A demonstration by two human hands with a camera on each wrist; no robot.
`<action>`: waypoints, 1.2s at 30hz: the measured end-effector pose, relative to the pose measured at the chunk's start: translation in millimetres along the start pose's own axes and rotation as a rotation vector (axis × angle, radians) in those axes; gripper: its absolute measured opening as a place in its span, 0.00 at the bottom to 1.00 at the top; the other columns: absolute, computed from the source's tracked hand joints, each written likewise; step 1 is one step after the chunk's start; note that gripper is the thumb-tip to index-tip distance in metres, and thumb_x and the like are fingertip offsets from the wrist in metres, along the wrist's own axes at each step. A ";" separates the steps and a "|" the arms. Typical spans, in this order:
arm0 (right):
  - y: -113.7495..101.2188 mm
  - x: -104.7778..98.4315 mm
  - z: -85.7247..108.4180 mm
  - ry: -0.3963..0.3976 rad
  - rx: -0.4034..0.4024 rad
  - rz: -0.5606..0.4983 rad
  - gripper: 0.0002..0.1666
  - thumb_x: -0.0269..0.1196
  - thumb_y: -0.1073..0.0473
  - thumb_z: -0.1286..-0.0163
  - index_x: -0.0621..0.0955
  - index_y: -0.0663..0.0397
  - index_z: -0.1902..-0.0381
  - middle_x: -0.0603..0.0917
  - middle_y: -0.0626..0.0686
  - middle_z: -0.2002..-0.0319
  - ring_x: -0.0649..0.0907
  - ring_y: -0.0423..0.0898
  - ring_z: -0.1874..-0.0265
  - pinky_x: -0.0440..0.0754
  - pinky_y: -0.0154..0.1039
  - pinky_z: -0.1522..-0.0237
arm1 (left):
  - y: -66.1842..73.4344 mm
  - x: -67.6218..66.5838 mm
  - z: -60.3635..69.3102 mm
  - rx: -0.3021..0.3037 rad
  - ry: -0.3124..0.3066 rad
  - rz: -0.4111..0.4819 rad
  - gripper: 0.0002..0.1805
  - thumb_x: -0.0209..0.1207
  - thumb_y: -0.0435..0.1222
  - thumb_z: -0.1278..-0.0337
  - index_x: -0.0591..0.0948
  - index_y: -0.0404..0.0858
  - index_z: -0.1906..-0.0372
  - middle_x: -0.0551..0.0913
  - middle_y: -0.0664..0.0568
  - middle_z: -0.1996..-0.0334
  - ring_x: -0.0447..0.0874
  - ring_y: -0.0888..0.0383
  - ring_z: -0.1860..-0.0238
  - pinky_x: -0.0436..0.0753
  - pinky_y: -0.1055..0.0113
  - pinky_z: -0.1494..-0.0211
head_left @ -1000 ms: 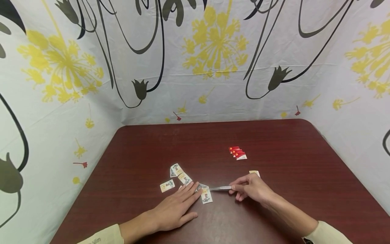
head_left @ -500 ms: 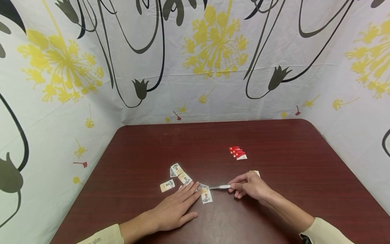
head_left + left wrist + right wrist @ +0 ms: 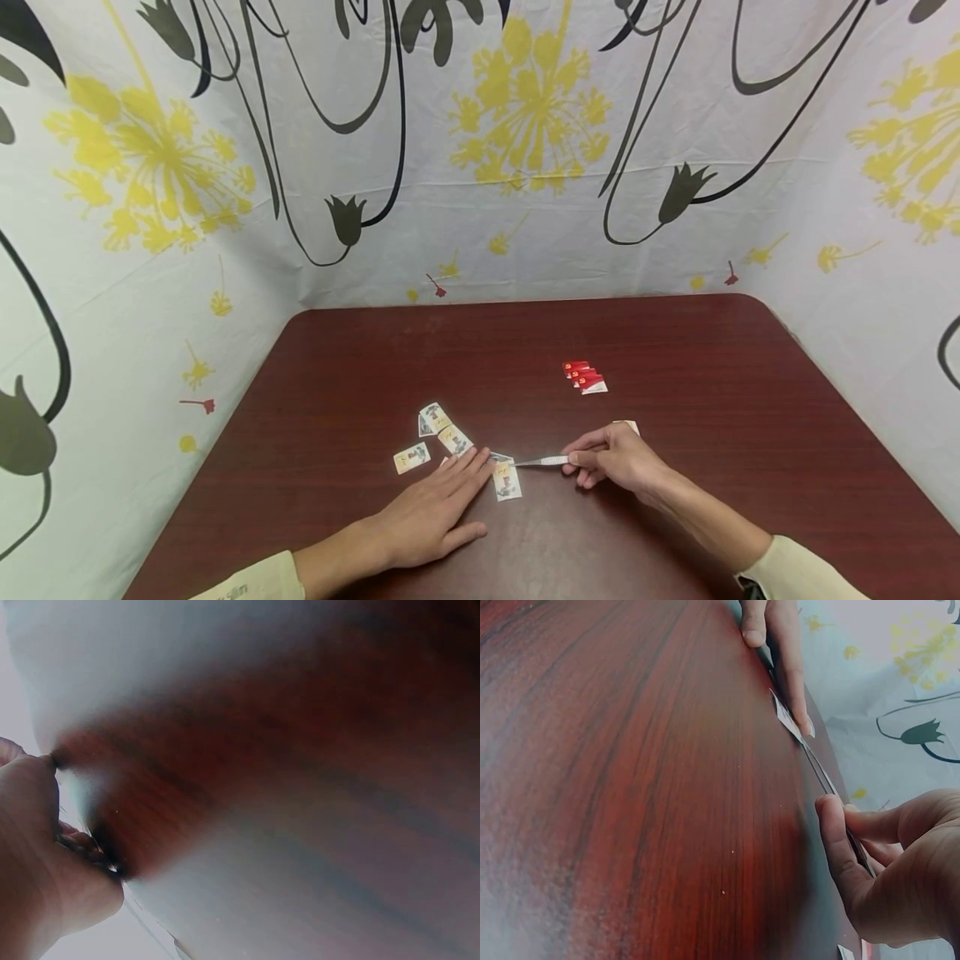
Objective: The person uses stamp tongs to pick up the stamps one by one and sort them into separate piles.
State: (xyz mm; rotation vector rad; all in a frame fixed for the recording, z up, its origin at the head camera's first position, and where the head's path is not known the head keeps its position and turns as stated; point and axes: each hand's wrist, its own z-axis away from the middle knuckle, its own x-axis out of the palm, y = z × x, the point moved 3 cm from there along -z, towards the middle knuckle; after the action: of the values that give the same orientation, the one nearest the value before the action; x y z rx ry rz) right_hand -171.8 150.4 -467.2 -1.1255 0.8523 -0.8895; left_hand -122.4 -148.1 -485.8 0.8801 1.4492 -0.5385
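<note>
My left hand (image 3: 429, 518) lies flat on the table, fingers straight, fingertips over part of a group of small pale stamps (image 3: 455, 439). Between the thumb and fingers of my right hand (image 3: 618, 460) is a pair of metal tweezers (image 3: 553, 461), pointing left. Their tips meet the upper edge of a pale stamp (image 3: 507, 485) just right of the left fingertips; whether they grip it I cannot tell. In the right wrist view the tweezers (image 3: 821, 771) reach toward a stamp (image 3: 786, 720) beside the left hand. The left wrist view is blurred.
A loose stamp (image 3: 412, 457) lies to the left. Overlapping red stamps (image 3: 585, 377) lie farther back. Another pale stamp (image 3: 627, 427) is partly hidden behind my right hand. The dark red table (image 3: 360, 358) meets a flower-patterned cloth (image 3: 450, 233) behind.
The stamp at the tweezer tips has shifted very slightly left. My right hand and the tweezers moved slightly early on; my left hand has stayed in place.
</note>
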 end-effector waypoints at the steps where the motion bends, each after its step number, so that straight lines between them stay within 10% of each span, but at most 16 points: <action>1: 0.4 0.1 0.1 0.001 0.000 -0.004 0.13 0.64 0.73 0.26 0.83 0.83 0.50 0.90 0.66 0.66 0.87 0.43 0.76 0.90 0.38 0.69 | -0.1 0.1 0.2 -0.002 0.004 0.004 0.42 0.49 0.55 0.16 0.57 0.31 0.16 0.55 0.38 0.16 0.52 0.42 0.16 0.62 0.47 0.18; 36: 7.8 -6.6 8.0 -0.014 0.004 -0.020 0.14 0.63 0.73 0.25 0.82 0.85 0.49 0.90 0.65 0.65 0.87 0.42 0.75 0.89 0.35 0.69 | -1.0 0.1 -3.6 0.025 -0.006 0.071 0.42 0.55 0.52 0.19 0.56 0.33 0.15 0.57 0.44 0.16 0.55 0.46 0.17 0.62 0.48 0.18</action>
State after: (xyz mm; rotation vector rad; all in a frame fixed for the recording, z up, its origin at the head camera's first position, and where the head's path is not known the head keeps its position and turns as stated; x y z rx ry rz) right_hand -166.0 160.9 -472.3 -1.1374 0.8290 -0.8985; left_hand -125.4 -145.8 -485.8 0.9462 1.4030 -0.5066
